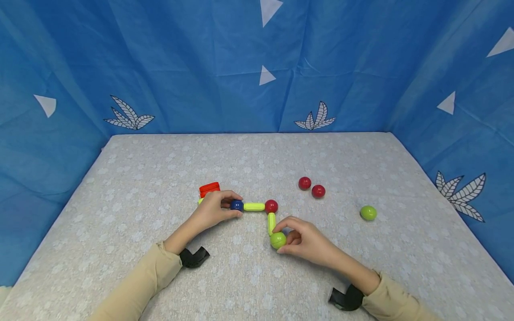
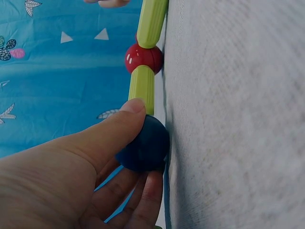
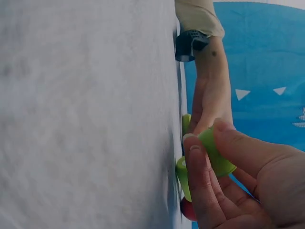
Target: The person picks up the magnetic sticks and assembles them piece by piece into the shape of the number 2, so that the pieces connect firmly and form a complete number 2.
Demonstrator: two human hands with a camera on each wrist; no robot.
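we note: left hand (image 1: 213, 208) grips blue ball (image 1: 237, 205), likely to steady the adjoining yellow rod (image 1: 254, 207); right hand (image 1: 306, 242) pinches green ball (image 1: 278, 241) by the second rod (image 1: 271, 223).

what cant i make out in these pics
Head view: lower part of the red piece, behind the left hand.
Same view: rest of a lime piece, behind that hand.
Left wrist view: far end of the upper lime rod, cut by the top edge.
Right wrist view: much of the red ball, behind the right hand.
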